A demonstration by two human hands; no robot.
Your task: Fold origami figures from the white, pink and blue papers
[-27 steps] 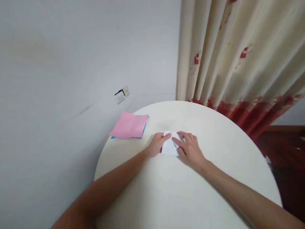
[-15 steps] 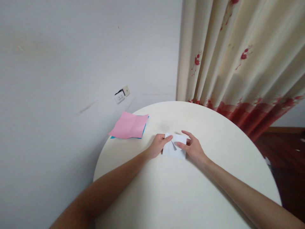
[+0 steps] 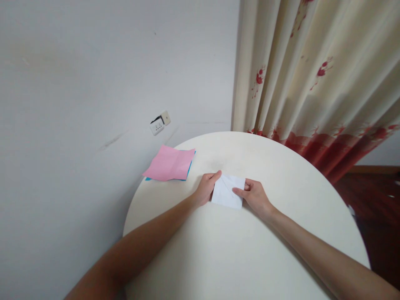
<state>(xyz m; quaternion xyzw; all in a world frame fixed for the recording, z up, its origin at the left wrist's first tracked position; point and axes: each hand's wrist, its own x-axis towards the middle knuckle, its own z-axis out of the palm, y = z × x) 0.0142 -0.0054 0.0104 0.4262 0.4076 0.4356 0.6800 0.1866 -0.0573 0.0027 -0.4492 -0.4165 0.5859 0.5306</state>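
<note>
Between my hands is a small folded white paper (image 3: 227,198), roughly square, with a diagonal fold edge running across its upper face. My left hand (image 3: 206,188) grips its left side, thumb at the upper left corner and the other fingers behind or beneath it. My right hand (image 3: 255,195) pinches the right edge, its thumb lying on the face and its fingers curled behind. The undersides of the paper and most fingertips are hidden.
A pink sheet (image 3: 170,163) lies over a blue sheet (image 3: 189,170) at the round white table's (image 3: 212,258) left edge. Behind stand a wall with a socket (image 3: 157,126) and, to the right, a cream and red curtain (image 3: 290,83).
The raised flap on the white paper now lies flat. My left thumb has moved to the upper left corner, and my right index finger has curled in behind the edge.
</note>
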